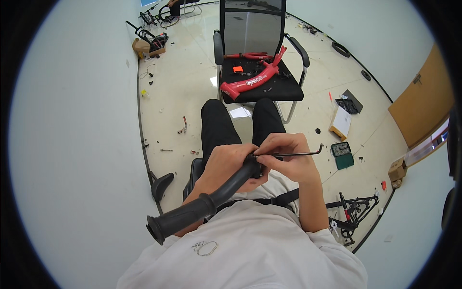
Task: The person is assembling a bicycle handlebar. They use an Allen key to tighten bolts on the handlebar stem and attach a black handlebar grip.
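Observation:
A black bicycle handlebar (228,185) with a rubber grip (180,220) at its near end slants across my lap, in front of my shirt. My left hand (226,164) is closed round its far end. At that end, the thumb and fingers of my right hand (291,154) pinch together. From them a thin dark metal rod (303,154) with a short bent tip sticks out to the right; it looks like a hex key. My fingers hide the point where rod and bar come together.
Facing me is a black chair (252,29) with a red bicycle frame (255,79) and small parts on its seat. A saddle (161,185) lies on the floor at left. To the right are an open green case (342,156), a white box (340,121) and a black bicycle frame (356,216).

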